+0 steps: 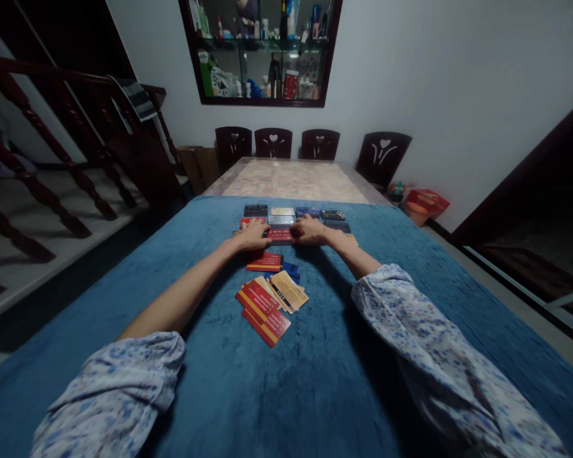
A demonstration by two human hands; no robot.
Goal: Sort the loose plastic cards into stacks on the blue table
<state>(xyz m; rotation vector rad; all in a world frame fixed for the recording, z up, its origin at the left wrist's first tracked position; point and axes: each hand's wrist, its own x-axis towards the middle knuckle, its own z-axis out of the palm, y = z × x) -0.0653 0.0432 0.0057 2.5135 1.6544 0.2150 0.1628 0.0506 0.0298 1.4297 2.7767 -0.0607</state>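
Observation:
My left hand (252,236) rests at the left end of a red card (281,235), fingers curled down at its edge. At the opposite end, my right hand (311,230) grips the same card. It lies between them in the front row of a card layout. Behind it are a pale silver-blue card (280,221), a cream card (282,211), and dark cards (256,210) to the sides. A red card (252,222) is partly under my left fingers. Nearer me lie a red-and-yellow stack (263,262), blue cards (291,270), yellow cards (290,291) and fanned red cards (266,316).
A blue cloth (210,381) covers the near part of the long table, with its patterned top (291,178) bare beyond. Several dark chairs (273,143) stand at the far end. A wooden railing (71,143) runs along the left, and a red bag (427,202) sits on the right.

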